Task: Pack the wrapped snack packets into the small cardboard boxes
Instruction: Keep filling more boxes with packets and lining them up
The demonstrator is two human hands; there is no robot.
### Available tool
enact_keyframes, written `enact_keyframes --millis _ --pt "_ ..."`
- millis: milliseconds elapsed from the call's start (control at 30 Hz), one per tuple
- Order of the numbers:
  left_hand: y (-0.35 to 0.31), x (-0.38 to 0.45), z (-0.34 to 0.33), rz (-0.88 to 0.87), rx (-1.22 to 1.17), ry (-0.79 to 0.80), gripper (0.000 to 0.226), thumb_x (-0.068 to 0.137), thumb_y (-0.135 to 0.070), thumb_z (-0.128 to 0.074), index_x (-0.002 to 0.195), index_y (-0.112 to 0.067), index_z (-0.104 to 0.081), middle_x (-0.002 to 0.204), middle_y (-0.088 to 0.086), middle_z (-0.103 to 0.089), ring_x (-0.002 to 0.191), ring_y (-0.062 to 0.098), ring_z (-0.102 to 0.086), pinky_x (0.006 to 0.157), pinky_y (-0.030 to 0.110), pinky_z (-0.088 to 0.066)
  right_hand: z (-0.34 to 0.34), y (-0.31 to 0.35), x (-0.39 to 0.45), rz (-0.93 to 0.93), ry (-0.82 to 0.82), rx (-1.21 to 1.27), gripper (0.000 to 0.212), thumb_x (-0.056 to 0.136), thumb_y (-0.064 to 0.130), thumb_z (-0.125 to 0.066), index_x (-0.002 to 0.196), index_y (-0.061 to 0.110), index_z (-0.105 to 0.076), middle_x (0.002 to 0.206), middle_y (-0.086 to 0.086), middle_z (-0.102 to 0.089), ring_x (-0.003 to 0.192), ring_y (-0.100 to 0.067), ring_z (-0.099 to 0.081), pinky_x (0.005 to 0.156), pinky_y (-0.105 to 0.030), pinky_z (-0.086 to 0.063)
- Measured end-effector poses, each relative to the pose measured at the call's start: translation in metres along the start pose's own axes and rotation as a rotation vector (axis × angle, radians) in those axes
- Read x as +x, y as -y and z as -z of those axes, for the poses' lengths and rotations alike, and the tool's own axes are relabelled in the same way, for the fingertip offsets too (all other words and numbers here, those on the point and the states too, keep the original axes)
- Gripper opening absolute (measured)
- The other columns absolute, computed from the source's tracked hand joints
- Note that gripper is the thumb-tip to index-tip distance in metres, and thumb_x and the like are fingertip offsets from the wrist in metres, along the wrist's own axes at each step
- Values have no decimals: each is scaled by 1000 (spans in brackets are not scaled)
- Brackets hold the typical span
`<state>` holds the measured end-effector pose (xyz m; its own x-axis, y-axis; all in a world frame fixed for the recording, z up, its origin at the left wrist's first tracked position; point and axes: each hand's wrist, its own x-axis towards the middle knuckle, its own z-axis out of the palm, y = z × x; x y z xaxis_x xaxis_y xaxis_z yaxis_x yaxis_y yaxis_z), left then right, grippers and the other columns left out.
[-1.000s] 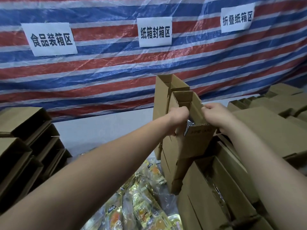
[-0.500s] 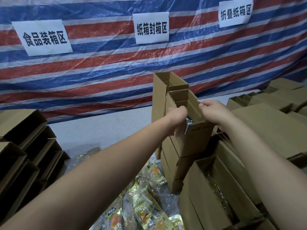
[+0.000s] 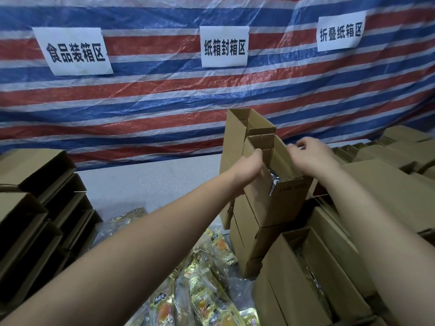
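Open brown cardboard box (image 3: 277, 196) is gripped at its flaps by left hand (image 3: 250, 167) and right hand (image 3: 310, 157); silver foil packet (image 3: 274, 182) inside is mostly hidden, fingertips partly obscured.

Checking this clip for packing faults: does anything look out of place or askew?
A silver packet edge sticks out through the near corner seam of the top box held by the left hand and right hand, not tucked inside. Nothing else stands out.
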<state>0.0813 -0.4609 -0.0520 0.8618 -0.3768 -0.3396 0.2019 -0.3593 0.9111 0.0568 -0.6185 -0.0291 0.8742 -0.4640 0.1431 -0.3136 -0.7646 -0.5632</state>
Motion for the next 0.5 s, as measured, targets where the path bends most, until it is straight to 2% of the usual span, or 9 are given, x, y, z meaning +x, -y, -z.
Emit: enact_keyframes --millis 67,133,167,233,300,400,433,500 --pt "2 -9 14 -64 29 -81 66 104 -56 -23 154 -15 -29 155 13 -39 139 34 -41 112 53 -37 6 12 -7 116 -112 -4 29 101 39 -50 120 20 -58 103 0 -58 87 -14 -50 62 -24 -38" --pt "9 -21 35 -144 32 -181 52 106 -48 -29 138 -12 -49 136 11 -56 125 28 -54 107 46 -45 9 30 -21 250 -171 38 15 100 38 -51 107 26 -58 89 9 -54 82 -10 -52 60 -20 -35" --pt "14 -28 46 -186 19 -209 43 105 -43 -33 124 -13 -57 124 8 -62 116 24 -59 99 40 -50 8 39 -30 305 -166 74 11 100 38 -51 103 29 -56 86 14 -53 81 -8 -53 60 -19 -35" --pt "29 -45 67 -231 1 -237 31 104 -37 -37 104 -18 -62 108 2 -67 101 18 -65 82 29 -53 1 55 -49 377 -133 149 9 100 39 -50 101 33 -57 87 20 -53 83 -3 -53 63 -19 -37" --pt "47 -62 85 -234 -1 -263 29 103 -34 -39 106 -17 -63 105 1 -68 97 16 -66 80 30 -52 -13 67 -67 398 -95 208 9 99 42 -50 98 39 -58 87 23 -55 84 1 -56 64 -19 -40" --pt "83 -84 110 -184 -10 -339 31 103 -32 -41 109 -13 -65 104 2 -70 93 17 -68 78 30 -52 -48 80 -97 381 49 318 19 99 38 -52 81 43 -55 78 19 -62 82 18 -54 58 -17 -38" --pt "97 -92 118 -160 -15 -363 31 103 -31 -41 108 -12 -65 104 2 -70 90 16 -68 75 28 -51 -63 82 -107 376 106 348 22 98 37 -53 77 41 -56 82 20 -64 82 16 -54 57 -19 -41" --pt "127 -110 132 -112 6 -401 29 103 -30 -42 105 -14 -66 102 1 -71 86 12 -68 70 26 -49 -96 83 -128 353 222 412 23 97 35 -54 76 37 -62 88 23 -64 79 1 -62 63 -26 -49"
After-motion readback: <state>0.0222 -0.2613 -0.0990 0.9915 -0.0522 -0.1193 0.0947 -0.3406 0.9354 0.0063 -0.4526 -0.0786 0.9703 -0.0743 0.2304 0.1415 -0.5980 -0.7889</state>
